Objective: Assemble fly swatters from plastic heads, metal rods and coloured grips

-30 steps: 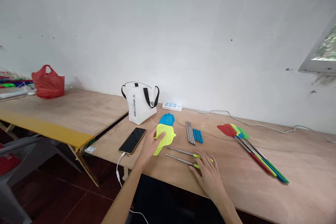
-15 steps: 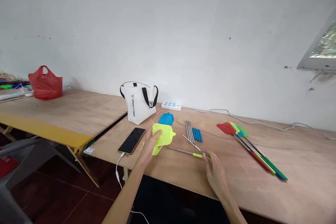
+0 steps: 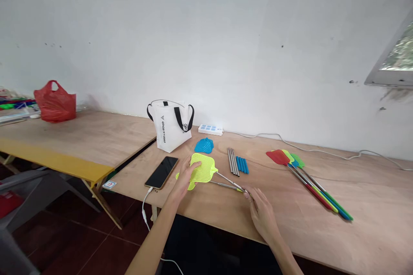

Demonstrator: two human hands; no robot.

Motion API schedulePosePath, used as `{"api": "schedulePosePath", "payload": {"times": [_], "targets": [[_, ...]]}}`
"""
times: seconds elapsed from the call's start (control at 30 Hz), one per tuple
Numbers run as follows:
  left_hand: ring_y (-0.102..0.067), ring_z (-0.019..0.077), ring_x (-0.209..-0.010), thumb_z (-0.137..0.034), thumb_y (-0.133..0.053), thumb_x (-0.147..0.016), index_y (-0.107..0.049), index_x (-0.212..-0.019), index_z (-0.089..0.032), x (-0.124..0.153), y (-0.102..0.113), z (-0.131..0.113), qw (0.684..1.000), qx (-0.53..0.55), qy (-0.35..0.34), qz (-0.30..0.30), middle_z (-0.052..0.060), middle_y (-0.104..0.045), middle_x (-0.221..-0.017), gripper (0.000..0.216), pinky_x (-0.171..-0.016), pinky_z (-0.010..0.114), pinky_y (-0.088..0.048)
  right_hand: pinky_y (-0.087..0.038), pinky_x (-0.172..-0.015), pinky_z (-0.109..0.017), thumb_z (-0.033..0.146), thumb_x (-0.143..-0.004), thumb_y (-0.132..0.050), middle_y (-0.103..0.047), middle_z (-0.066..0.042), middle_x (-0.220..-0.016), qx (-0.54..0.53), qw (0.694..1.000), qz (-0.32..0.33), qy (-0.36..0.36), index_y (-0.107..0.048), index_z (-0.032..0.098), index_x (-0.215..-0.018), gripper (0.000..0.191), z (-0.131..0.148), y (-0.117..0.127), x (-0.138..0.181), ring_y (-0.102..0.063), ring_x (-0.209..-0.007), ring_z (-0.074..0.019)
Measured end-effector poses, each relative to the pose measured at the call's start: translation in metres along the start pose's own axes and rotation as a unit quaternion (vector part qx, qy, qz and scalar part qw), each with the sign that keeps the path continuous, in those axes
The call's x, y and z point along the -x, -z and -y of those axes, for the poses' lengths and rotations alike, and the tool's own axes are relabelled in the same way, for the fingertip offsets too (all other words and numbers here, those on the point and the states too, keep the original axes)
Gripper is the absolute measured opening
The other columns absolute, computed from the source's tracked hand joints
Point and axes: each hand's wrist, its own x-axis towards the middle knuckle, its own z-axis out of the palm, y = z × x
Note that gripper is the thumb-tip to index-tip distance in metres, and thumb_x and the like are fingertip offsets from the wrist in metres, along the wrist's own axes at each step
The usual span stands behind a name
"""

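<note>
A white wall (image 3: 206, 43) backs a long plywood table (image 3: 306, 221). A second table (image 3: 80, 137) with a yellow edge stands to its left, and a red bag (image 3: 54, 101) sits at its far end. On the near table a white tote (image 3: 169, 131) stands by the wall, with a power strip (image 3: 210, 129) just to its right.

Further right lies a bundle of finished swatters (image 3: 309, 184) with red, yellow, blue and green heads fanned together. A phone (image 3: 161, 172) lies face up near the front left corner, with a cable plugged in.

The left hand (image 3: 186, 177) grasps the yellow head (image 3: 203, 169), fingers spread over its mesh, holding it just right of the phone. Behind it lies a small pile of blue heads (image 3: 204, 145).

The right hand (image 3: 262, 214) pinches the grip end of a rod (image 3: 227, 178), whose steel tip meets the neck of the yellow head. A second rod (image 3: 226, 186) lies flat just in front of it. Bare steel rods (image 3: 232, 161) and blue grips (image 3: 242, 165) lie side by side behind them, near the blue heads.
</note>
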Motion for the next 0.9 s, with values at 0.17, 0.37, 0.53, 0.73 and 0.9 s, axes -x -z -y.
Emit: {"api": "schedulePosePath", "payload": {"times": [0.17, 0.37, 0.53, 0.73, 0.9], "targets": [[-0.070, 0.0248, -0.076, -0.045, -0.074, -0.075, -0.066, -0.114, -0.016, 0.001, 0.000, -0.003, 1.000, 0.000, -0.002, 0.005, 0.007, -0.073, -0.085, 0.050, -0.047, 0.023, -0.043, -0.056, -0.083, -0.037, 0.038, -0.107, -0.035, -0.072, -0.007, -0.111, -0.002, 1.000, -0.005, -0.003, -0.065, 0.029, -0.124, 0.036, -0.002, -0.001, 0.001, -0.067, -0.099, -0.0236], [-0.070, 0.0247, -0.080, -0.047, -0.075, -0.075, -0.066, -0.115, -0.017, 0.002, -0.002, -0.007, 1.000, -0.002, -0.013, 0.002, 0.007, -0.073, -0.091, 0.051, -0.053, 0.024, -0.047, -0.053, -0.082, -0.036, 0.037, -0.107, -0.035, -0.071, -0.006, -0.105, 0.002, 1.000, 0.003, -0.001, -0.064, 0.030, -0.125, 0.035, -0.004, -0.002, 0.002, -0.066, -0.099, -0.0236], [-0.068, 0.0246, -0.093, -0.046, -0.074, -0.078, -0.065, -0.116, -0.019, -0.002, 0.006, -0.011, 0.998, -0.022, -0.053, 0.020, 0.007, -0.070, -0.102, 0.048, -0.070, 0.027, -0.054, -0.048, -0.080, -0.039, 0.029, -0.106, -0.035, -0.070, -0.005, -0.099, 0.040, 0.999, 0.007, 0.014, -0.063, 0.030, -0.128, 0.035, -0.007, -0.002, 0.003, -0.063, -0.089, -0.0229], [-0.064, 0.0243, -0.101, -0.044, -0.070, -0.084, -0.061, -0.119, -0.019, -0.006, 0.018, -0.008, 0.991, -0.085, -0.087, 0.062, 0.007, -0.066, -0.107, 0.044, -0.080, 0.029, -0.053, -0.043, -0.077, -0.038, 0.016, -0.102, -0.034, -0.068, -0.005, -0.097, 0.071, 0.996, -0.007, 0.051, -0.060, 0.029, -0.133, 0.042, -0.009, -0.002, 0.005, -0.059, -0.087, -0.0225], [-0.062, 0.0217, -0.099, -0.043, -0.063, -0.090, -0.058, -0.121, -0.020, -0.003, 0.019, -0.009, 0.980, -0.137, -0.108, 0.096, 0.006, -0.065, -0.107, 0.039, -0.080, 0.029, -0.052, -0.042, -0.077, -0.037, 0.013, -0.101, -0.035, -0.067, -0.005, -0.097, 0.072, 0.996, -0.007, 0.060, -0.062, 0.027, -0.126, 0.040, -0.010, -0.002, 0.006, -0.058, -0.086, -0.0221]]}}
